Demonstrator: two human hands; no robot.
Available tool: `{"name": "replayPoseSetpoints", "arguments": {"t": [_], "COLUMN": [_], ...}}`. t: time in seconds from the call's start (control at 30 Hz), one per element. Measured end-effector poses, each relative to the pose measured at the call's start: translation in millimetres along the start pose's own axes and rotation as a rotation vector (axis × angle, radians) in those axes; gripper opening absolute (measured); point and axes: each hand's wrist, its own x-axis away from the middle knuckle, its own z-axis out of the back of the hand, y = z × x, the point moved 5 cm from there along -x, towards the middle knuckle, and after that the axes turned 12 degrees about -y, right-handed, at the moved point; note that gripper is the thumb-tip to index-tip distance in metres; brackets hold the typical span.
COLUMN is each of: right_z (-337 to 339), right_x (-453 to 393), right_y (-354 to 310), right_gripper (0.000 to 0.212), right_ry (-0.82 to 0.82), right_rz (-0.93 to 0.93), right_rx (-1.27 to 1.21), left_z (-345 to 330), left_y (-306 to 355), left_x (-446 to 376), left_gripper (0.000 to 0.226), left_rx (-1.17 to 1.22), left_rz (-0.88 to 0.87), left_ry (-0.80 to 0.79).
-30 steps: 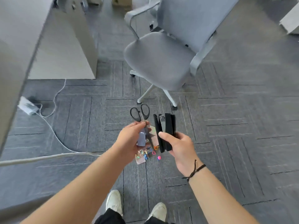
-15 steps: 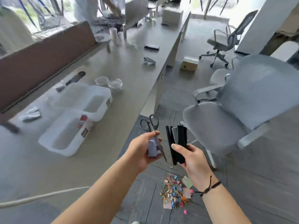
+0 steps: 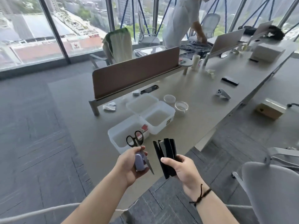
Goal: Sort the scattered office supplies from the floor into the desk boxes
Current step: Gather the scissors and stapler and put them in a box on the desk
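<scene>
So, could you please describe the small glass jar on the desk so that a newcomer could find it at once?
Start at the long pale desk with the brown divider panel. Three translucent plastic boxes sit in a cluster before that panel. The glass jar stands just right of them, beside a white-lidded pot; unlike the boxes it is round and clear, and unlike the pot it is open-topped.

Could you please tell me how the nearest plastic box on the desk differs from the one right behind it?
The nearest plastic box shows a red label at its far end; the box behind it shows only a small side label. The scissors held in the left hand overlap the nearest box in view; the box behind is unobstructed. Both are translucent white, lidless and look empty.
</scene>
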Motion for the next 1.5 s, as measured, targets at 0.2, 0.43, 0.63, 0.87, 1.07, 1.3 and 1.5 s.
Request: {"name": "replayPoseSetpoints", "arguments": {"t": [0.2, 0.43, 0.63, 0.87, 1.07, 1.3, 1.5], "right_z": [-62.5, -122.1, -148.1, -154.2, -158.2, -150.4, -141.3], "right_x": [-82.3, -166.6, -236.4, -316.4, -361.9, -392.6, -390.5], "right_y": [-21.0, -44.4, -43.0, -34.7, -21.3, 14.0, 16.7], "right_gripper": [0.030, 0.035, 0.040, 0.041, 0.041, 0.045, 0.053], "right_ry": [-0.103, -0.278, -0.432, -0.605, -0.794, -0.915, -0.823], "right_rz": [-0.064, -0.079, -0.140, -0.044, 0.179, 0.379, 0.536], "right_rx": [0.206, 0.677, 0.914, 1.328, 1.614, 1.724, 1.794], "left_z": [69.1, 133.7, 155.0, 151.8, 139.4, 116.6, 109.4], "left_y": [46.5, 77.3, 83.8, 78.1, 74.1, 76.9, 75.7], "left_x": [-21.7, -37.2, -55.7, -75.8, -101.5, -128.3, -137.8], "left_gripper": [0.013, 0.012, 0.015, 0.014, 0.014, 0.013, 0.013], "left_rx": [0.148, 0.275, 0.314, 0.333, 0.462, 0.513, 0.520], "left_rz": [-0.057, -0.088, -0.065, -0.029, 0.001, -0.010, -0.024], "left_ry": [0.091, 0.187, 0.267, 0.387, 0.427, 0.475, 0.500]}}
